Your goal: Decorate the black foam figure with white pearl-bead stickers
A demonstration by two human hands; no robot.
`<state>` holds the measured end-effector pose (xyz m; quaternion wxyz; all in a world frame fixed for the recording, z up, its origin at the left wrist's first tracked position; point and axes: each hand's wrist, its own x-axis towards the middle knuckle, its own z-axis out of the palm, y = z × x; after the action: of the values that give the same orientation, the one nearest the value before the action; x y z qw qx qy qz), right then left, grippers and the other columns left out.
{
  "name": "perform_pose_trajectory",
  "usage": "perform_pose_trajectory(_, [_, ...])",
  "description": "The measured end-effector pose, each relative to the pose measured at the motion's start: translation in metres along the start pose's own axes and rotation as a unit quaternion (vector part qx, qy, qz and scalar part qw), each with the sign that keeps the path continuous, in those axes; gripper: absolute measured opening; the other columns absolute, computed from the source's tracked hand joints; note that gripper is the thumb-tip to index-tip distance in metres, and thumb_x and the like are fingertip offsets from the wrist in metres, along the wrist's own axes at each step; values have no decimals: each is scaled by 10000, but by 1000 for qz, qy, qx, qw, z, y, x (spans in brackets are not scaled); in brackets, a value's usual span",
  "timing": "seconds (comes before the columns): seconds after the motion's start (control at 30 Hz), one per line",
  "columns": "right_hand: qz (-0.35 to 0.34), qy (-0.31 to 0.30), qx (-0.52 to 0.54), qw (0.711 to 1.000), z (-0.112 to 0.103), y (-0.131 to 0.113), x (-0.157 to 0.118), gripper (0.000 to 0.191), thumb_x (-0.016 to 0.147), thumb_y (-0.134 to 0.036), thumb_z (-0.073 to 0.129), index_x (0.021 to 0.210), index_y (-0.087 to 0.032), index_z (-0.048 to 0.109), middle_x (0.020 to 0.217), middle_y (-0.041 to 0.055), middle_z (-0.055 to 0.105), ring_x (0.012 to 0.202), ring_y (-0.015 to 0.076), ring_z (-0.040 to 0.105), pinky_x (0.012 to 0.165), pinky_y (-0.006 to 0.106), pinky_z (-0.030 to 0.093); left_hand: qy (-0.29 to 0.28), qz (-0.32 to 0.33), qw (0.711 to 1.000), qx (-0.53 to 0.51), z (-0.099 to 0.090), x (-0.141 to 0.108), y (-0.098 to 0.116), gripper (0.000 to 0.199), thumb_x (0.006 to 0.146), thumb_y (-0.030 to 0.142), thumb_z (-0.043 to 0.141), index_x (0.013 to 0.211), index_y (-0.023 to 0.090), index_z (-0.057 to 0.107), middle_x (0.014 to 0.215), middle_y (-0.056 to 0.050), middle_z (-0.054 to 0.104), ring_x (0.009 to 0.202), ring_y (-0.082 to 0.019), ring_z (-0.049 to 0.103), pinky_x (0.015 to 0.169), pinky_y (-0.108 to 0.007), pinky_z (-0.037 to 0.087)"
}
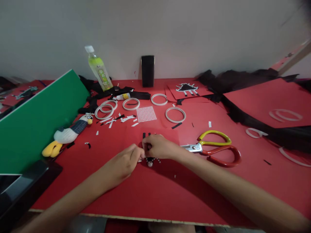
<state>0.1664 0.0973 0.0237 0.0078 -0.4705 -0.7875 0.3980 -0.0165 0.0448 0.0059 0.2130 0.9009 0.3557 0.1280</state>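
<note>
My left hand (128,160) and my right hand (156,146) meet at the middle of the red table (136,197), both with fingers pinched together. Whatever lies between their fingertips is too small to make out. Beneath them is a small black figure (150,159) edged with pearl beads, on red paper; a larger round bead (150,164) shows at its near end, and my hands cover much of the figure. A sheet of small white beads (146,114) lies beyond my hands. Scissors (194,148) with one yellow and one red handle lie right of my right hand.
Several tape rings (175,115) and paper scraps (111,123) lie behind. A glue bottle (122,96), drink bottle (100,72) and phone (147,71) are farther back. Left are a plush bird (69,133) and green board (46,119). A beaded black shape (186,87) and black material (228,82) are back right.
</note>
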Motion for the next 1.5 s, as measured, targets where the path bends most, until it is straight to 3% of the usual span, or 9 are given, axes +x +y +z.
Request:
perform_pose_trajectory(0.23, [-19, -19, 3, 1000, 1, -3, -4, 84, 654, -118, 577, 703, -176, 614, 614, -30, 596, 535, 79, 515, 505, 178, 360, -30, 38, 994, 99, -10, -2, 18, 286, 777, -49, 246, 811, 190, 400, 781, -11, 461, 662, -139, 403, 602, -231, 374])
perform_pose_trajectory(0.43, [-18, -17, -5, 1000, -1, -5, -4, 75, 658, -128, 593, 710, -174, 622, 622, -27, 597, 546, 80, 508, 512, 184, 353, -31, 25, 995, 93, -13, -2, 23, 281, 767, -49, 260, 791, 190, 406, 783, -13, 481, 665, -145, 422, 614, -239, 374])
perform_pose_trajectory(0.77, [-36, -15, 6, 999, -1, -3, -4, 77, 699, -193, 678, 679, -172, 606, 593, -43, 555, 548, 78, 472, 541, 202, 329, -67, -50, 994, -76, -9, -40, 15, 297, 774, -23, 279, 873, 220, 418, 827, 7, 522, 716, -118, 509, 690, -227, 457])
perform_pose_trajectory(0.83, [-63, -31, 18, 997, -3, 3, -2, 66, 721, -192, 673, 712, -167, 613, 626, -38, 562, 576, 80, 478, 550, 199, 332, -39, -68, 990, -117, -12, -47, 11, 261, 807, -6, 297, 877, 222, 404, 833, 8, 528, 732, -105, 539, 695, -223, 478])
perform_pose_trajectory(0.97, [-109, -88, 66, 988, -6, 11, -1, 81, 831, -206, 558, 813, -158, 621, 734, -8, 600, 633, 92, 502, 572, 201, 352, 92, -32, 987, -126, -26, -43, 3, 200, 844, 29, 342, 875, 224, 375, 824, 4, 549, 769, -107, 580, 726, -252, 504])
perform_pose_trajectory(1.1, [-94, -4, 11, 995, 5, 4, -3, 197, 782, -328, 666, 703, -170, 579, 613, -36, 570, 611, 98, 500, 621, 225, 336, 178, -25, 978, -102, -42, -24, -5, 152, 868, 77, 426, 902, 217, 377, 862, -1, 597, 828, -117, 612, 752, -267, 497])
perform_pose_trajectory(1.27, [-72, 33, -18, 997, 15, -1, 0, 283, 713, -377, 742, 675, -174, 548, 566, -51, 535, 619, 113, 516, 660, 246, 345, 183, -23, 969, -166, -43, 17, -14, 97, 865, 151, 506, 880, 199, 423, 842, 7, 591, 805, -114, 606, 738, -272, 494])
perform_pose_trajectory(1.43, [-189, -85, 62, 976, -10, 18, -10, 259, 694, -357, 753, 826, -180, 618, 795, -11, 583, 768, 129, 545, 704, 245, 405, 192, -32, 957, -217, -23, 39, -30, 68, 850, 177, 519, 898, 184, 470, 848, -3, 565, 791, -116, 592, 725, -286, 506])
perform_pose_trajectory(1.5, [-181, -60, 142, 971, -22, 25, -19, 237, 750, -368, 694, 881, -188, 610, 871, 3, 601, 816, 134, 560, 750, 264, 432, 186, -28, 965, -183, -15, 36, -35, 82, 861, 181, 501, 941, 187, 486, 852, -9, 567, 781, -115, 579, 719, -283, 504])
